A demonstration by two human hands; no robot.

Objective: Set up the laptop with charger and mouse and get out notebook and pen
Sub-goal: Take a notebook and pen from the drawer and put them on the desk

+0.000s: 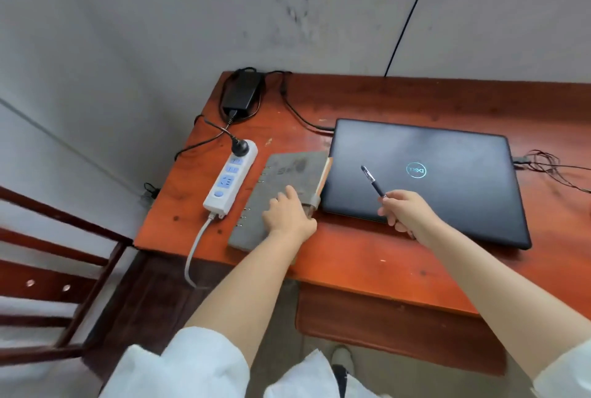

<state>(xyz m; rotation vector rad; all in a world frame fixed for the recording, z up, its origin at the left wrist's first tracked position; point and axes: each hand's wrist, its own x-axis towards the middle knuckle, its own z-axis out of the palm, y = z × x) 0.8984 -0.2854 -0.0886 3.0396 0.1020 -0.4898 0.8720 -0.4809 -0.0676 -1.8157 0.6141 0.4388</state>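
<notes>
A closed dark laptop (425, 180) lies on the orange-red desk (367, 263). A black charger brick (242, 92) sits at the desk's back left corner; its cable runs to the laptop's back left and its plug sits in a white power strip (231, 177). A grey ring-bound notebook (281, 193) lies shut between strip and laptop. My left hand (287, 214) rests flat on the notebook's cover. My right hand (404, 209) holds a black pen (372, 181) above the laptop lid, tip pointing up and left. No mouse shows.
A thin tangled cable (547, 164) plugs into the laptop's right side. A dark wooden chair (64, 269) stands left of the desk. A grey wall (160, 30) backs the desk, with a black cable (412, 11) hanging down it.
</notes>
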